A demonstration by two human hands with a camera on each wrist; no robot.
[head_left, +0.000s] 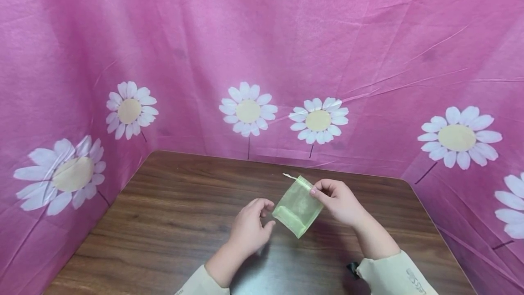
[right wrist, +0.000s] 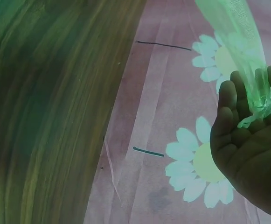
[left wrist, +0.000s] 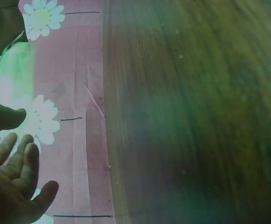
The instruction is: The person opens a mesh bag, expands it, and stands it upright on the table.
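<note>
A small sheer green drawstring pouch hangs tilted above the table, its cord end sticking out at the upper left. My right hand pinches it near the gathered top edge between thumb and fingers. In the right wrist view, the pouch narrows into folds at the fingers of the right hand. My left hand is just left of the pouch, fingers loosely bent and apart from it. The left wrist view shows this left hand with fingers spread and nothing in them, the green pouch beyond.
A brown wood-grain table lies under both hands. A pink cloth printed with white daisies stands behind and at the sides of it. Near the right sleeve a small black object is partly visible; its kind is unclear.
</note>
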